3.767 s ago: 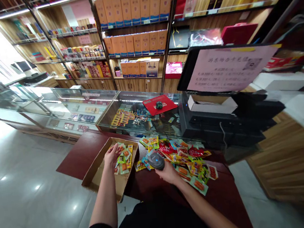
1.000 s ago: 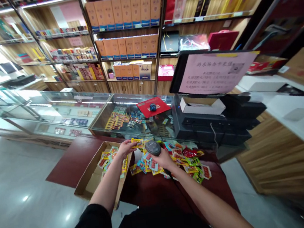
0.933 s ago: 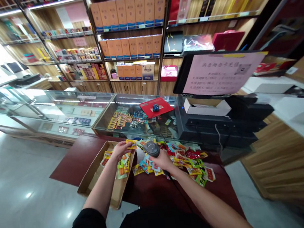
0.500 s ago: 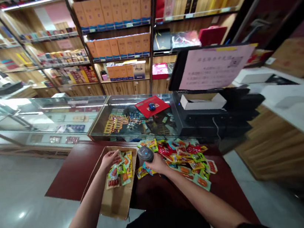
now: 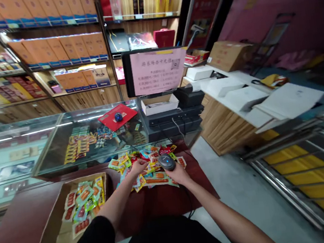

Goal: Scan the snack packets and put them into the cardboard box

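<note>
My right hand (image 5: 178, 172) is wrapped round a dark handheld scanner (image 5: 166, 162) with a small blue light, held over the right part of a pile of colourful snack packets (image 5: 159, 176). Over the left part of that pile is my left hand (image 5: 139, 167), its fingers bent together; whether a packet is between them is too small to tell. Both rest above a dark red table (image 5: 189, 193). On the left, an open cardboard box (image 5: 48, 220) holds several more snack packets (image 5: 85, 195).
Behind the table stands a glass display counter (image 5: 49, 148) with a red sheet (image 5: 111, 120) on top. A monitor (image 5: 128, 76) bearing a pink paper and a white tray (image 5: 160, 106) are beside it. A metal railing (image 5: 278, 186) is at the right.
The view has turned right. My left hand has moved from the cardboard box to the packet pile. My right hand, still holding the scanner, has moved further right over the pile.
</note>
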Tool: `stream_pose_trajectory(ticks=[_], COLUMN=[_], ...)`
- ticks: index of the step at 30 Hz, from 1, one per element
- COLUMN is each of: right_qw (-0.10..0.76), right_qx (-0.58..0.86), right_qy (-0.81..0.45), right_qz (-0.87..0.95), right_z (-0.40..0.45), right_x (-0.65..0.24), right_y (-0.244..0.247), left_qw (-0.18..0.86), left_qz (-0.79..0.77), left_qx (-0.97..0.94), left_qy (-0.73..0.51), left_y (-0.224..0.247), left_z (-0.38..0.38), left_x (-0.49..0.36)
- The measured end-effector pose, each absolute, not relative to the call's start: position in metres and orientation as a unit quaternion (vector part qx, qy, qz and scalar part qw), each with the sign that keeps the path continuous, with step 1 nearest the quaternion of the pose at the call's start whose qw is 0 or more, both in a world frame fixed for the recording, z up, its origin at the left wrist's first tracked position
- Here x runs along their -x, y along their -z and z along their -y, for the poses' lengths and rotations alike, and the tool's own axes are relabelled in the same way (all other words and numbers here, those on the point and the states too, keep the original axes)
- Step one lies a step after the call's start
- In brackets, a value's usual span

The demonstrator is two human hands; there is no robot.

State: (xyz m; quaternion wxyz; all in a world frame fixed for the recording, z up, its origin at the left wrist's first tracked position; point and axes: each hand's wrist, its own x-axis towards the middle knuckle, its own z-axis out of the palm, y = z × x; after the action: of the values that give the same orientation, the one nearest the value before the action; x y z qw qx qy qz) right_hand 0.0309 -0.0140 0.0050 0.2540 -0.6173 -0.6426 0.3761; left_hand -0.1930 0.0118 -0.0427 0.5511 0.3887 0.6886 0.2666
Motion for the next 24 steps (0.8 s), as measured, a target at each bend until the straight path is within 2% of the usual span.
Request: stream_pose_trajectory(ticks=[8,13,18,24], right_qw=[0.251,0.239,0.221,0.204], right_qx=[0.638,0.629,0.621,0.586], right_qy=[-0.367,-0.374,-0.383,-0.403], right_qz=[0.629,0.639,0.647,0.673], right_z=[-0.017,-0.038,-0.049,-0.052], right_x=[-0.109,-0.129,-0.138,-0.122], right_y=[0.002,0.003,0.008,0.013], left_qw=[0.463,0.356,0.36,0.401], left_qz=[-0.743,-0.787,-0.787,-0.758], left_qx=[-0.463,-0.501,-0.489,-0.442], left_qy=[-0.14,-0.047,-0.113,-0.264], left_y=[0.08,0.096,0.106,0.102], left_z=[-0.068,-0.078,-0.076,-0.067], left_x=[0.088,0.057,0.048,0.052])
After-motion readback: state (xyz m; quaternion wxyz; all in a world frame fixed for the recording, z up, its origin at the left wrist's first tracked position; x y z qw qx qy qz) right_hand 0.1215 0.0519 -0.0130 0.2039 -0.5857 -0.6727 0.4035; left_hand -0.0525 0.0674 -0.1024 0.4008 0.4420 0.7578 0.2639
